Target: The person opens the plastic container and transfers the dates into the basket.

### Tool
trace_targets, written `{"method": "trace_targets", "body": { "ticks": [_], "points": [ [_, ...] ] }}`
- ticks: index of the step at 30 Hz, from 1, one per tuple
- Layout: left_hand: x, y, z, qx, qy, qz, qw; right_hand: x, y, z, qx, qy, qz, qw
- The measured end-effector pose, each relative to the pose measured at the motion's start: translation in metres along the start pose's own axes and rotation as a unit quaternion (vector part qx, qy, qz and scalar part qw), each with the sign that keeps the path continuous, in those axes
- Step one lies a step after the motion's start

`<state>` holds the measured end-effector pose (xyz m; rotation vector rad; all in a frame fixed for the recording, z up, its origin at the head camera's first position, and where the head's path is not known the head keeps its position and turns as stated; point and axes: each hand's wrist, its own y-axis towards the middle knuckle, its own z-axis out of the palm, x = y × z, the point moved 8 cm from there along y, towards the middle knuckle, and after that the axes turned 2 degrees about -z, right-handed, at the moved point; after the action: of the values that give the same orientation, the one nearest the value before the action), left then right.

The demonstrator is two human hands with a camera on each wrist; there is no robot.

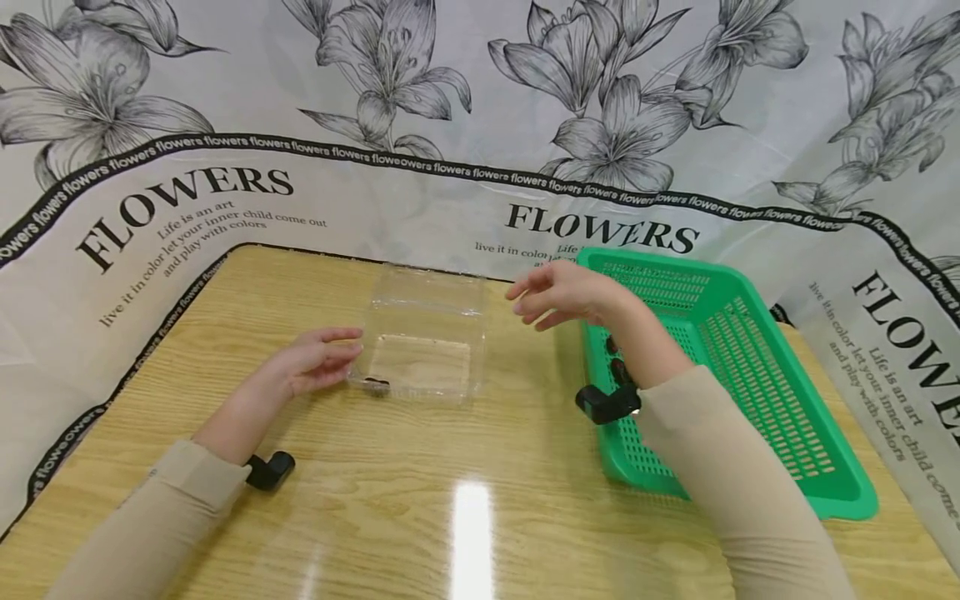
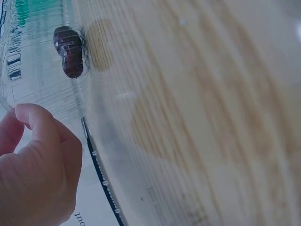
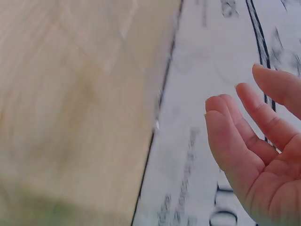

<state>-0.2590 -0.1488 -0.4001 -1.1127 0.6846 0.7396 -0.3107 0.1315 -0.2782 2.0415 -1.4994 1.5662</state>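
A clear plastic clamshell box (image 1: 420,367) lies open on the table, its lid folded toward the back. My left hand (image 1: 318,360) is at its left side; the thumb and a finger pinch the rim in the left wrist view. Inside, by the near left corner, is a glossy dark reddish-brown oblong thing (image 2: 70,52), seen through the plastic. My right hand (image 1: 566,293) hovers between the box and the green basket (image 1: 750,292), fingers loosely bent and spread, holding nothing. Small dark red things (image 1: 619,371) lie in the basket, partly hidden by the right forearm.
The wood-grain table (image 1: 360,517) ends at a back edge just behind the box. A white flower-printed sheet (image 1: 420,192) rises behind and at both sides. The basket's raised walls stand under the right forearm. Black wrist cameras (image 1: 607,404) jut out from both sleeves.
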Motion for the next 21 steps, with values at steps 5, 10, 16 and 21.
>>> {"method": "trace_targets", "body": {
  "ticks": [5, 10, 16, 21],
  "points": [
    [0.001, 0.001, 0.000, 0.000, -0.001, -0.001, 1.0000, 0.011, 0.030, 0.054, 0.046, -0.008, -0.004, 0.9989],
    [0.002, 0.002, -0.002, 0.000, 0.004, 0.001, 1.0000, 0.015, 0.056, 0.102, 0.083, -0.004, -0.008, 0.9965],
    [0.002, 0.003, -0.002, 0.002, 0.003, 0.004, 1.0000, 0.010, 0.079, 0.143, 0.095, 0.012, 0.004, 0.9954],
    [0.002, 0.004, -0.002, 0.006, 0.001, 0.004, 1.0000, 0.004, 0.091, 0.159, 0.072, 0.022, -0.005, 0.9972]
  ]
}}
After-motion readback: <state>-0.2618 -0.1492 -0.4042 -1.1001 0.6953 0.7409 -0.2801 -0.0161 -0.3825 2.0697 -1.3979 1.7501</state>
